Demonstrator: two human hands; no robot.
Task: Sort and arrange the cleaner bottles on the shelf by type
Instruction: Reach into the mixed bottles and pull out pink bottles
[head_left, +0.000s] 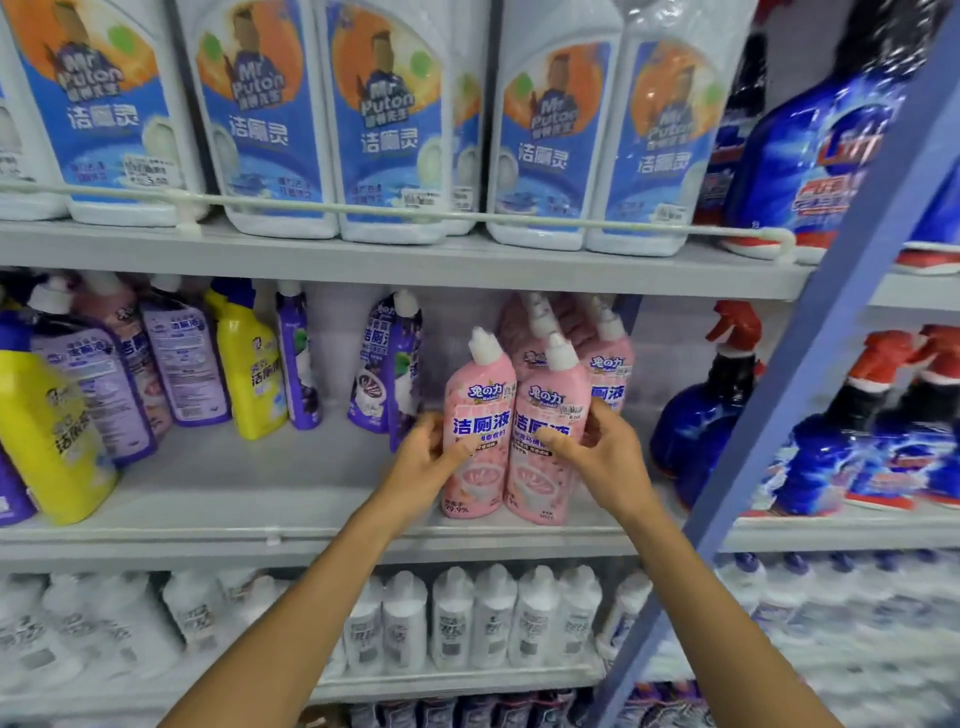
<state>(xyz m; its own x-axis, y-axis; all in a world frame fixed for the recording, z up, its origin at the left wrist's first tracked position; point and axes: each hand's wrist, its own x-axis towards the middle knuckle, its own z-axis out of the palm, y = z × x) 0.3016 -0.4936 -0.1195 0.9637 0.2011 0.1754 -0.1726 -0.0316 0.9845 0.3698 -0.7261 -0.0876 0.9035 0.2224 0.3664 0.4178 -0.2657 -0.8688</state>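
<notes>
My left hand (430, 460) grips one pink toilet-cleaner bottle (480, 397), my right hand (605, 449) grips the second pink bottle (551, 402) beside it: I'm lining up the pink group, and next, I reckon, both need seating upright, labels forward.

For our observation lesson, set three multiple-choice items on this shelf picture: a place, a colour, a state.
1. Which shelf holds the pink bottles?
A. with large blue-labelled white bottles
B. with yellow bottles and purple bottles
C. with small white bottles
2. Their caps are:
A. red
B. white
C. yellow
3. The hands are:
A. idle
B. lifting a yellow bottle
C. each gripping a pink bottle
Key: 1 B, yellow and purple stand left of them; 2 B, pointed white caps; 3 C, left hand and right hand each curl round one front bottle.
</notes>
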